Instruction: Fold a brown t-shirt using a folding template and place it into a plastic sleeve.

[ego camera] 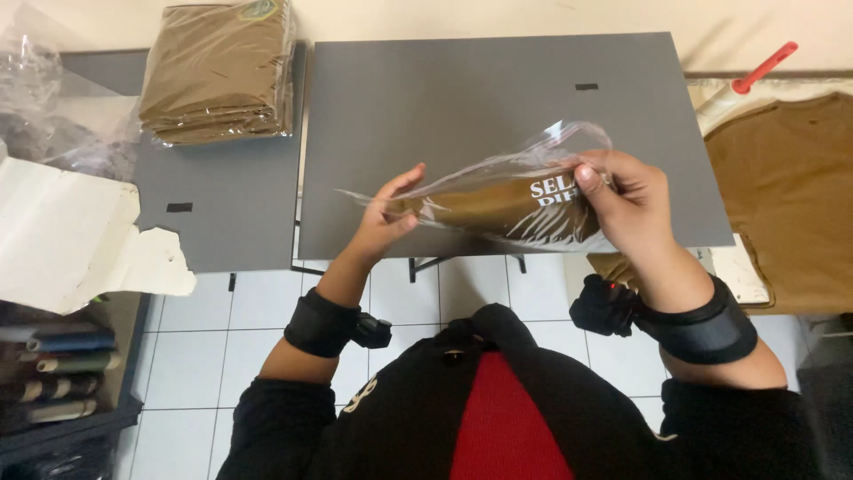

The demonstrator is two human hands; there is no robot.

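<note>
You hold the clear plastic bag with folded brown cloth (498,200) mid-frame above the grey table (480,89): left hand (388,213) pinches its narrow end, right hand (626,200) clenches the wide end, long axis running between them.

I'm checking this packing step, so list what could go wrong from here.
1. The bag is held in mid-air by its ends only; the left hand pinches just a corner, so it may slip.
2. The right hand crumples the thin plastic, which might tear or crease.
3. The folded brown garment inside could bunch up.
</note>
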